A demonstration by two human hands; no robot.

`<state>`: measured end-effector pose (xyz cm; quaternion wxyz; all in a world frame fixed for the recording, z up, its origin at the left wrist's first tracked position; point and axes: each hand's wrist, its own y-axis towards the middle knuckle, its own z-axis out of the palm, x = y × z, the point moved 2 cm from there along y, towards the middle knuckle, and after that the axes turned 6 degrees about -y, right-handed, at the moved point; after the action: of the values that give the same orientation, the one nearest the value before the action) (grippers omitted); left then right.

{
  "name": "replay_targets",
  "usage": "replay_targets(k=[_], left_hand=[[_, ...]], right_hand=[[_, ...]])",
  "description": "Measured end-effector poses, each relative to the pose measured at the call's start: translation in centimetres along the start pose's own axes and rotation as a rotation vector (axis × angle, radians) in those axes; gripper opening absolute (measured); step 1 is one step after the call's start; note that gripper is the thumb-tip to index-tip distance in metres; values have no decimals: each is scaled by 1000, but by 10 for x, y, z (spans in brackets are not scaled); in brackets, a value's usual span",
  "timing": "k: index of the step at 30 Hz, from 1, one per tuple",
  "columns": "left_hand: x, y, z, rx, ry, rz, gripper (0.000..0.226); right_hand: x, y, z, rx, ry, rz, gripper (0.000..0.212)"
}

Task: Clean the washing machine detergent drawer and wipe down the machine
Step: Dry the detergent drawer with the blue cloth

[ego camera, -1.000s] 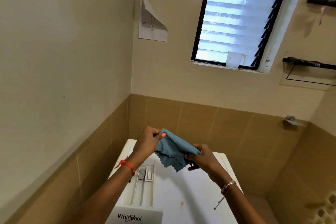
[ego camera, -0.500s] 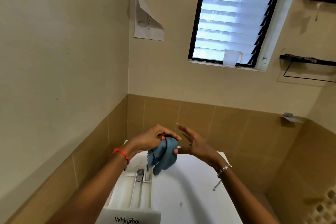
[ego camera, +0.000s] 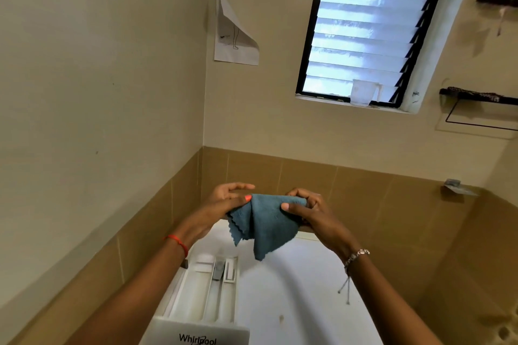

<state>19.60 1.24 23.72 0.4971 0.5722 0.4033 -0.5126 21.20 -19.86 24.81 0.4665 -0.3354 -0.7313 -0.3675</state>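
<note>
A blue-grey cloth [ego camera: 266,225] hangs spread between both hands above the white washing machine [ego camera: 294,297]. My left hand [ego camera: 224,203] pinches its left top corner with thumb against fingers. My right hand [ego camera: 311,210] grips the right top corner, thumb on the front of the fabric. Below the cloth, the detergent drawer [ego camera: 208,294] lies pulled out on the machine's left side, its white compartments showing. The drawer's front panel [ego camera: 201,335] carries a Whirlpool logo.
The machine stands in a corner, a wall close on the left and brown tiles behind. A louvred window [ego camera: 364,33] with a plastic cup [ego camera: 363,92] on its sill is high up. Dark wall shelves [ego camera: 479,95] hang at the right.
The cloth was bunched in my left hand with my right hand open beside it. Now my right hand has taken hold of a corner and the cloth is stretched out between both hands.
</note>
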Motion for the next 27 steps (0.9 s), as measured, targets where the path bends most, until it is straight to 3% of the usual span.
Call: replay_targets(k=[3, 6, 10, 13, 15, 20, 24, 27], left_hand=[[22, -3, -4, -56, -260, -51, 93], [46, -9, 5, 20, -234, -154, 108], [62, -11, 14, -19, -287, -203, 83], [61, -12, 0, -32, -383, -153, 87], [55, -13, -11, -47, -399, -130, 72], [55, -16, -8, -134, -710, -157, 43], [68, -28, 10, 1, -673, -324, 55], [73, -29, 15, 21, -700, -385, 21]], right_hand=[[8, 1, 4, -81, 16, -34, 13], [12, 1, 8, -100, -15, -61, 7], [13, 2, 11, -77, -130, -62, 5], [11, 2, -1, -98, -231, -59, 11], [7, 0, -6, -119, -260, -45, 11], [2, 3, 7, -185, -122, -49, 14], [-2, 11, 16, -208, -10, 2, 17], [-12, 15, 18, -222, 226, 189, 15]])
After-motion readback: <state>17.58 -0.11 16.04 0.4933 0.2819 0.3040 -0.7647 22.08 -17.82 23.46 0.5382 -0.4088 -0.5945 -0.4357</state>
